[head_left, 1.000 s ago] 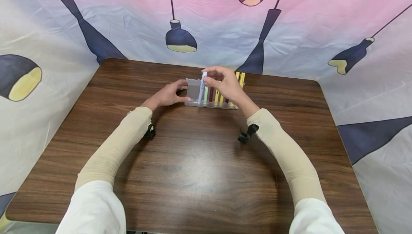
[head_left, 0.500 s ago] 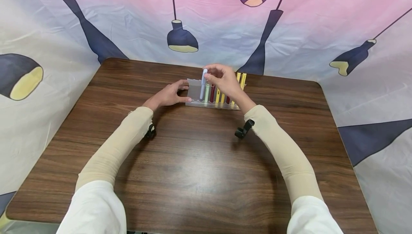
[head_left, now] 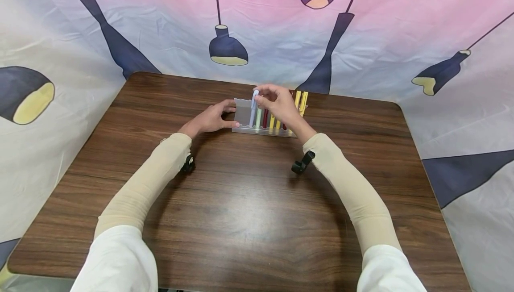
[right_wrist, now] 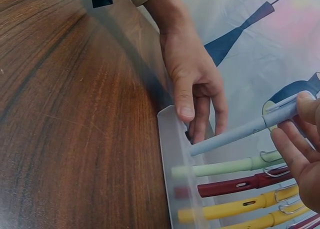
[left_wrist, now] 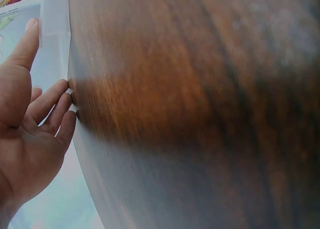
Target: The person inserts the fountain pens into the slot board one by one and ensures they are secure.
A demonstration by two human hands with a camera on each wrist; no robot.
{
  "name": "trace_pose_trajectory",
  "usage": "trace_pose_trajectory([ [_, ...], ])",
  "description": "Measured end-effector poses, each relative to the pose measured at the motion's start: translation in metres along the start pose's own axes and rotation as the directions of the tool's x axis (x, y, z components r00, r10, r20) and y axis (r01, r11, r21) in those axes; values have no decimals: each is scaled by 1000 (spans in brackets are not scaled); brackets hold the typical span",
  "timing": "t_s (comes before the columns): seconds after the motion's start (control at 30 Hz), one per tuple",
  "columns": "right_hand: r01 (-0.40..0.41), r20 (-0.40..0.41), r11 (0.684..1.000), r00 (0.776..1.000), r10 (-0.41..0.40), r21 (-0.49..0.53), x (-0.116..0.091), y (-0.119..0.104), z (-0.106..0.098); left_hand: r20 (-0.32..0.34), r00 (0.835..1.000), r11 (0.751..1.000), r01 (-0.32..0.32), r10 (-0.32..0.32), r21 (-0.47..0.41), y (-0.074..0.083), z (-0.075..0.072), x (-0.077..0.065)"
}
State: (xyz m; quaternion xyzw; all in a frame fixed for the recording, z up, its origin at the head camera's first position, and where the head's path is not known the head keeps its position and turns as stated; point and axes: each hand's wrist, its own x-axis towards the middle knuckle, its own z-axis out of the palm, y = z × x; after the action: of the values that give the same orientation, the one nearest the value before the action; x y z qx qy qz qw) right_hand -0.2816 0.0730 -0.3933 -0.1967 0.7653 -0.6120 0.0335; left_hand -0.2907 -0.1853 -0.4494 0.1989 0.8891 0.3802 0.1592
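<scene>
A clear pen stand [head_left: 242, 112] is near the table's back edge. My left hand [head_left: 210, 118] holds its left end, thumb on the front lip and fingers behind. My right hand [head_left: 282, 106] pinches a light blue fountain pen [right_wrist: 232, 135] by its capped upper end. The pen leans almost upright, its lower end at the stand's lip; the right wrist view does not show whether it touches bottom. Beside it in the stand are a pale green pen [right_wrist: 220, 169], a dark red pen [right_wrist: 225, 188] and several yellow pens [right_wrist: 242, 206]. My right hand partly hides the stand's right side in the head view.
The brown wood-grain table [head_left: 241, 207] stretches in front of the stand. A cloth backdrop [head_left: 172, 28] printed with lamps hangs behind and along both sides. A black wrist camera mount [head_left: 303, 162] juts from the right sleeve.
My right hand raised the light blue pen and moved its lower end back from the front lip, then lowered it slightly. The left hand stays at the stand's left end.
</scene>
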Motion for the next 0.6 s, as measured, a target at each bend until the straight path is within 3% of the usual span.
trace_pose_trajectory([
  [0.33, -35, 9, 996, 999, 36, -78, 1, 5, 6, -3, 1000, 1000, 2, -2, 11, -1, -1, 1],
  [0.6, -2, 40, 988, 999, 9, -153, 3, 5, 6, 0, 1000, 1000, 3, -3, 24, -1, -1, 0],
])
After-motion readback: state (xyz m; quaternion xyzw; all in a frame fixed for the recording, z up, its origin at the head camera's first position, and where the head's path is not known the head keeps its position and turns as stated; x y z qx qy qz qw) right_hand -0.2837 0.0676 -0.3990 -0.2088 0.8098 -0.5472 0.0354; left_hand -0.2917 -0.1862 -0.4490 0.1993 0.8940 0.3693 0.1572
